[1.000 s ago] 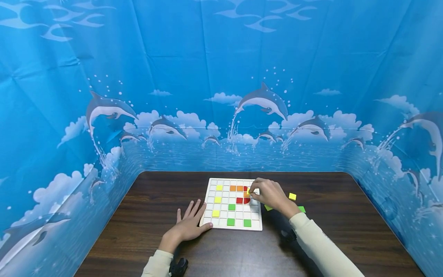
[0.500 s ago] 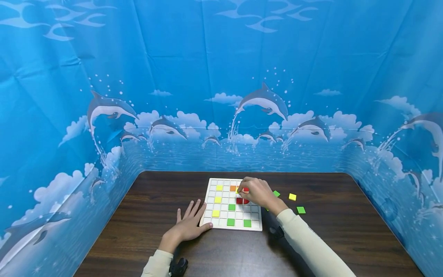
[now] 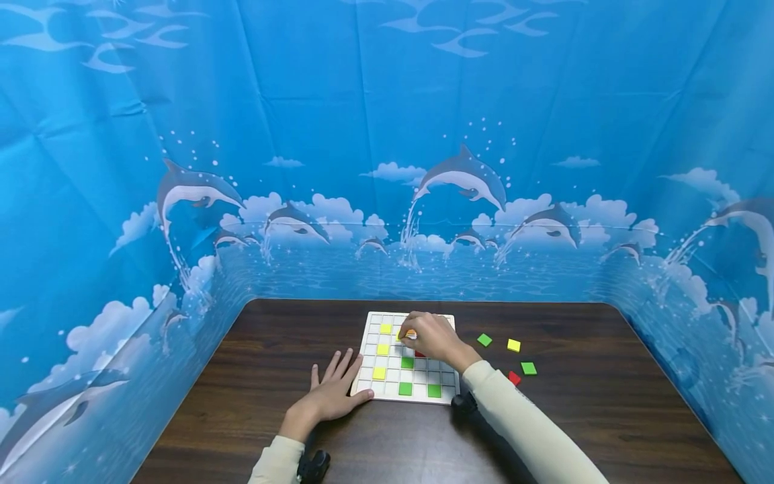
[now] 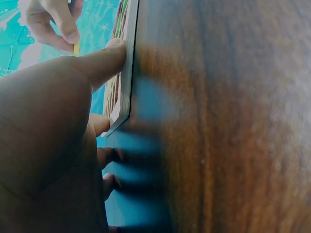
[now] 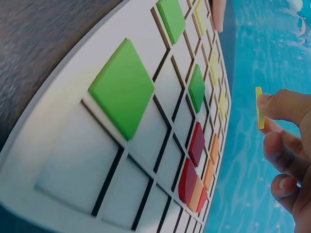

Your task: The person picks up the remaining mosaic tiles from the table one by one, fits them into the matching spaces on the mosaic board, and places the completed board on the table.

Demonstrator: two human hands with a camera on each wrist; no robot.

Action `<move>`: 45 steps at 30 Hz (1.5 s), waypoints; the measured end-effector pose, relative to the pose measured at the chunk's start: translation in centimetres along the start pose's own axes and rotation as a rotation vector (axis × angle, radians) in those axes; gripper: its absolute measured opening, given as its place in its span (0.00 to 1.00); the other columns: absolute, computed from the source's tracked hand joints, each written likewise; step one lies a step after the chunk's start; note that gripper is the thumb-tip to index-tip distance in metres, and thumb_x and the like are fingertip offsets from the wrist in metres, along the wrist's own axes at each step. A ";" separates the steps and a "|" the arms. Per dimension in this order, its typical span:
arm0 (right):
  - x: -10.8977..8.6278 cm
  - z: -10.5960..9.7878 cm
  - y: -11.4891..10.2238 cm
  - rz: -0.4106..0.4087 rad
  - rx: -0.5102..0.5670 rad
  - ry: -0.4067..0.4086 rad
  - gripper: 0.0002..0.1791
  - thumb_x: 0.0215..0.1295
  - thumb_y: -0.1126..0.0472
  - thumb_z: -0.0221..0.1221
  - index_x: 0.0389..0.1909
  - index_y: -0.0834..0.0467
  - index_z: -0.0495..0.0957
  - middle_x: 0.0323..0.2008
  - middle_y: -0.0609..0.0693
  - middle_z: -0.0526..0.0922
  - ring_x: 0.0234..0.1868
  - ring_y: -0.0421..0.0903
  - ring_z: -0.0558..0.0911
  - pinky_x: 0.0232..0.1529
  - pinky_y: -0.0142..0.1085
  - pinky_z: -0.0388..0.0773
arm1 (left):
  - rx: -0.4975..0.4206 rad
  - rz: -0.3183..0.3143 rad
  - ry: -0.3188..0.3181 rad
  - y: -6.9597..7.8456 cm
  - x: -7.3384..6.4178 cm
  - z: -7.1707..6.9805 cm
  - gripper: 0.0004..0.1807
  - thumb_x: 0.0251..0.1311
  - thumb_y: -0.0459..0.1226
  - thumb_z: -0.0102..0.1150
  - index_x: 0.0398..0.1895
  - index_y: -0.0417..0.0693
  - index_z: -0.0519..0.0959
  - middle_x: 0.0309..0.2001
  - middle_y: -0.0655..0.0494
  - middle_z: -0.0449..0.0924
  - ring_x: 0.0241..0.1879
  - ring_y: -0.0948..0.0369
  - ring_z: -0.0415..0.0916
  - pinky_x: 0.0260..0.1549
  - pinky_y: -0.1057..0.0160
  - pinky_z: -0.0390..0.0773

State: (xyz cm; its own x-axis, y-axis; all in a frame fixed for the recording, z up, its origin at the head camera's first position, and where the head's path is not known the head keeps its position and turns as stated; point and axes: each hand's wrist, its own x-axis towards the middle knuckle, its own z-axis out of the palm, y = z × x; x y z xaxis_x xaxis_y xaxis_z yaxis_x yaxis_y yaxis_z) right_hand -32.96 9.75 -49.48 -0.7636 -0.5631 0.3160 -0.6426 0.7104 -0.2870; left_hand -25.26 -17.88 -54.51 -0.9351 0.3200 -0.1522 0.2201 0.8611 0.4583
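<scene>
A white gridded board (image 3: 421,376) lies on the table, with yellow, green, red and orange square tiles in some of its cells. My left hand (image 3: 329,398) rests with spread fingers at the board's left side, its thumb on the near left corner. Over the board's far part, my right hand (image 3: 432,336) pinches a thin yellow tile (image 5: 260,108) between thumb and finger. In the right wrist view that tile is held on edge, apart from the board. The right hand hides some far cells from the head view.
Right of the board lie loose tiles: two green ones (image 3: 484,340), a yellow one (image 3: 513,345) and a red one (image 3: 514,378), partly behind the right sleeve. The dark wooden table (image 3: 266,356) ends at a blue dolphin-print curtain (image 3: 387,202).
My right hand has moved left across the board with the yellow tile, from the red tiles past the orange ones. More loose tiles show on the right. The left hand stays put.
</scene>
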 end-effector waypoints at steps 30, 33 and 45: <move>3.4 4.0 -0.8 0.038 -0.025 0.007 0.03 0.69 0.56 0.72 0.41 0.49 0.93 0.44 0.43 0.92 0.45 0.44 0.90 0.40 0.42 0.87 | 0.007 -0.021 -0.013 0.8 -0.4 -0.5 0.52 0.71 0.69 0.53 0.88 0.54 0.53 0.88 0.44 0.43 0.87 0.41 0.35 0.74 0.20 0.28; 3.6 4.3 -0.8 0.045 -0.030 -0.004 0.03 0.69 0.57 0.72 0.41 0.49 0.93 0.44 0.43 0.92 0.44 0.44 0.90 0.39 0.42 0.87 | 0.000 -0.017 -0.012 0.8 -0.4 -0.4 0.52 0.71 0.69 0.53 0.88 0.54 0.52 0.88 0.43 0.43 0.87 0.40 0.35 0.74 0.20 0.27; 3.8 4.9 -0.9 0.035 -0.076 -0.055 0.04 0.72 0.59 0.70 0.40 0.49 0.93 0.50 0.45 0.91 0.45 0.44 0.90 0.39 0.39 0.87 | 0.018 -0.013 0.006 -0.7 0.5 0.6 0.54 0.69 0.74 0.47 0.89 0.59 0.49 0.89 0.48 0.40 0.88 0.43 0.32 0.75 0.22 0.26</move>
State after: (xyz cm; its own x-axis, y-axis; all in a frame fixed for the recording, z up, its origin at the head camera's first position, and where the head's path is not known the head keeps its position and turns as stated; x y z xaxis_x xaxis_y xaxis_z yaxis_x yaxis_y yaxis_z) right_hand -35.59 4.93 -52.46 -0.7890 -0.5582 0.2568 -0.6106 0.7588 -0.2267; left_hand -25.70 -18.09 -55.38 -0.9396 0.3062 -0.1530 0.2124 0.8721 0.4409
